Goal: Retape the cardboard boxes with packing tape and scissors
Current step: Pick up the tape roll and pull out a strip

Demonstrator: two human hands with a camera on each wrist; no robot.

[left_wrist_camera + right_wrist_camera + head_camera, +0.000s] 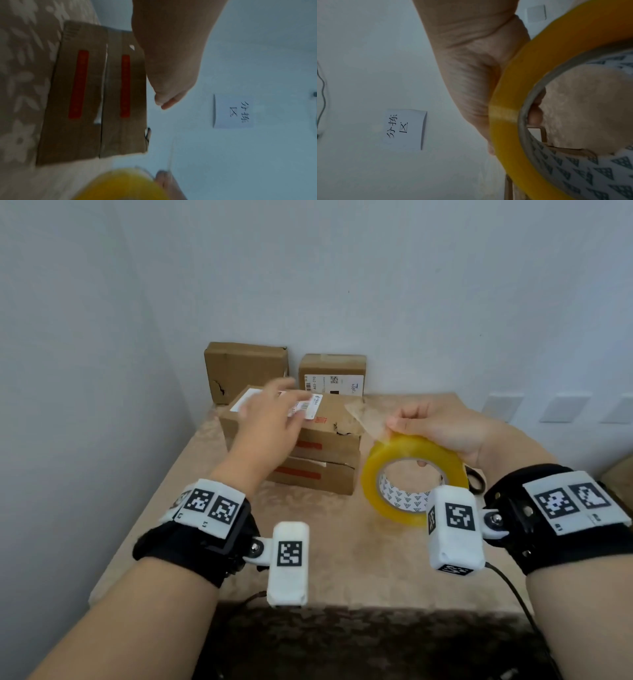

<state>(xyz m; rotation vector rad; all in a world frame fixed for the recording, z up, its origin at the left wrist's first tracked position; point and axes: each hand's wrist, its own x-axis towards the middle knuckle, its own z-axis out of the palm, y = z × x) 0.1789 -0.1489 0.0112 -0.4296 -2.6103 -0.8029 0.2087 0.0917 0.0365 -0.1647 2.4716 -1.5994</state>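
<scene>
Two cardboard boxes [318, 453] with red strips lie stacked on the table; the top one has a white label and a torn right corner. My left hand [274, 419] hovers blurred over the top box, fingers spread and holding nothing. The left wrist view shows the stacked boxes [96, 94] under my thumb [168, 75]. My right hand [428, 422] grips the yellow tape roll [411, 474], with one finger inside its core [536, 113]. A clear loose tape end [363, 412] sticks up from the roll toward the box corner. Black scissors handles [475, 481] show just behind the roll.
Two more cardboard boxes [245, 371] [332, 374] stand against the back wall. The beige patterned table [325, 559] sits in a corner, walls at left and behind. A paper sign [404, 128] hangs on the wall. A cable [513, 594] trails from my right wrist.
</scene>
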